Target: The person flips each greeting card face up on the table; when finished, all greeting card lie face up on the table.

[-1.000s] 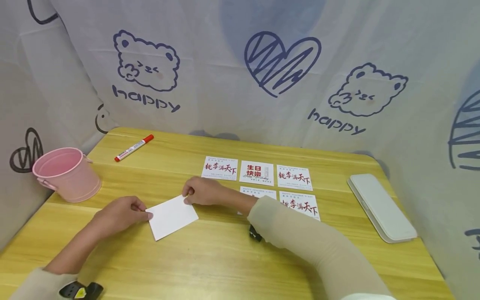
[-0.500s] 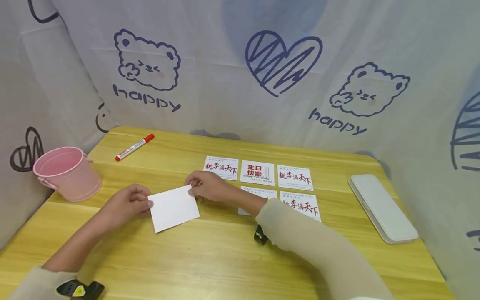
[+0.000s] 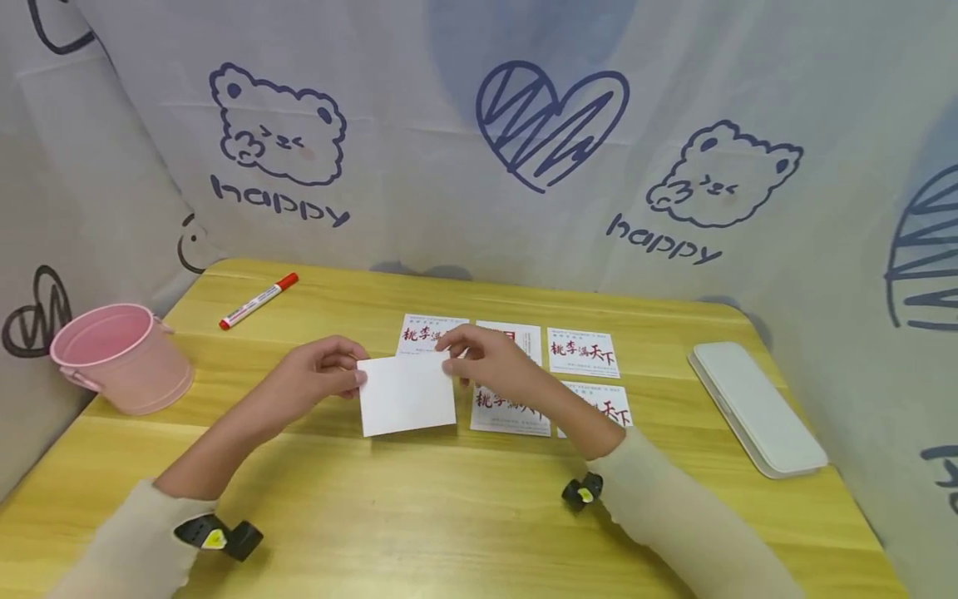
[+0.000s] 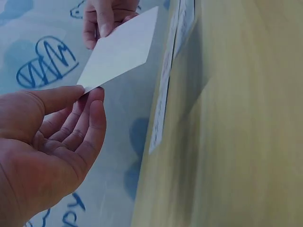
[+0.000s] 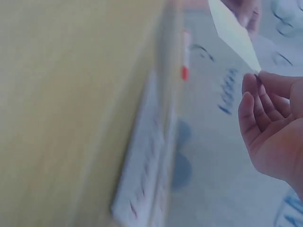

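Note:
A blank white card (image 3: 407, 398) is held up off the table between both hands. My left hand (image 3: 320, 378) pinches its upper left corner between thumb and fingers. The upper right corner is pinched by my right hand (image 3: 490, 364). In the left wrist view the card (image 4: 120, 49) tilts clear of the wood, its plain side showing. Behind and to the right lie several printed cards with red characters; one printed card (image 3: 582, 349) shows fully, while the birthday card (image 3: 531, 337) is partly covered by my right hand.
A pink bucket (image 3: 127, 366) stands at the table's left edge. A red-capped marker (image 3: 259, 301) lies at the back left. Toward the right edge is a white case (image 3: 758, 412). A curtain (image 3: 404, 141) with bear and heart drawings hangs behind the table (image 3: 419, 516).
Both hands have lifted the blank card and carried it to the right, toward the printed cards. The card has turned to face more upright and level. The head view has shifted slightly.

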A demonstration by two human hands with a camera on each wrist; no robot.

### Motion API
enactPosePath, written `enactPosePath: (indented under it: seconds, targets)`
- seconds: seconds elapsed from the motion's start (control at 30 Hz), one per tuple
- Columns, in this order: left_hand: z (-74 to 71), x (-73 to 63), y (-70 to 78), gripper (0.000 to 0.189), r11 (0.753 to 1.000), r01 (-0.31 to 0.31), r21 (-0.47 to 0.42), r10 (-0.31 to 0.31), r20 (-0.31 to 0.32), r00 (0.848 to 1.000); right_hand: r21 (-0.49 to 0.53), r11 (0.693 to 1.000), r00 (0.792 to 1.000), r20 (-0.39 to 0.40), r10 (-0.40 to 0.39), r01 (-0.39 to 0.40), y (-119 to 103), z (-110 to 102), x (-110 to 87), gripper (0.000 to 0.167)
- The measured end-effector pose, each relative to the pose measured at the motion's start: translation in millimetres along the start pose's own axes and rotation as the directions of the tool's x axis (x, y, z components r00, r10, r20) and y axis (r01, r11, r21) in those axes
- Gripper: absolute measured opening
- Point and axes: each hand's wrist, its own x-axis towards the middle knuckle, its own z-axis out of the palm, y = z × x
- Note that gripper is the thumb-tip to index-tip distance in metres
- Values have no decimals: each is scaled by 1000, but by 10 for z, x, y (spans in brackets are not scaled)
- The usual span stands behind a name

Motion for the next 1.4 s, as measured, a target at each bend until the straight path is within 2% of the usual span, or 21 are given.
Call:
enactPosePath:
  seconds: [0.1, 0.23, 0.33, 0.43, 0.57, 0.7, 0.8, 0.9, 0.97, 1.03, 1.1, 1.2, 1.3, 1.4]
  targets:
    - [141, 159, 144, 30, 999, -35, -17, 36, 40, 999, 6, 1000, 998, -53, -25, 26, -7, -218, -208, 25]
    - [320, 337, 322, 29, 996, -77, -35, 79, 86, 993, 0, 1000, 994, -107, -12, 13, -6, -456, -473, 27]
    - [434, 445, 426, 28, 993, -105, -56, 110, 98, 989, -5, 1000, 992, -128, -4, 3, -3, -594, -627, 27]
    - [522, 522, 474, 27, 989, -131, -74, 138, 93, 986, -40, 999, 993, -113, -33, 29, -7, -701, -724, 26]
    - [607, 568, 462, 26, 986, -141, -86, 149, 97, 984, -84, 993, 995, -48, -85, 81, -41, -780, -800, 26]
    - [686, 593, 439, 29, 988, -137, -72, 144, 88, 986, -55, 992, 994, -12, -112, 111, -65, -792, -836, 21]
    - [753, 604, 431, 38, 984, -171, 47, 170, 25, 985, -18, 988, 988, -23, -151, 151, -72, -764, -833, 15]
    - [827, 584, 461, 45, 948, -233, 218, 250, -54, 967, -19, 988, 985, -70, -156, 155, -81, -718, -824, 9]
    - [881, 542, 496, 43, 924, -278, 263, 307, -79, 948, -57, 990, 984, -110, -137, 132, -88, -680, -815, 6]
    - [937, 496, 539, 37, 921, -325, 216, 345, -60, 937, -102, 988, 980, -148, -130, 116, -98, -640, -801, 4]
    - [1000, 445, 585, 31, 927, -355, 120, 359, -8, 933, -142, 983, 974, -179, -141, 116, -112, -595, -790, 4]
    - [1089, 371, 646, 26, 938, -346, -12, 346, 70, 936, -189, 973, 959, -225, -172, 130, -140, -527, -780, 5]
    - [1153, 331, 668, 25, 941, -338, -23, 339, 84, 937, -226, 966, 947, -264, -185, 126, -170, -465, -786, 6]
    - [1177, 321, 665, 24, 944, -329, 16, 328, 56, 943, -257, 958, 940, -278, -198, 126, -198, -425, -793, 7]
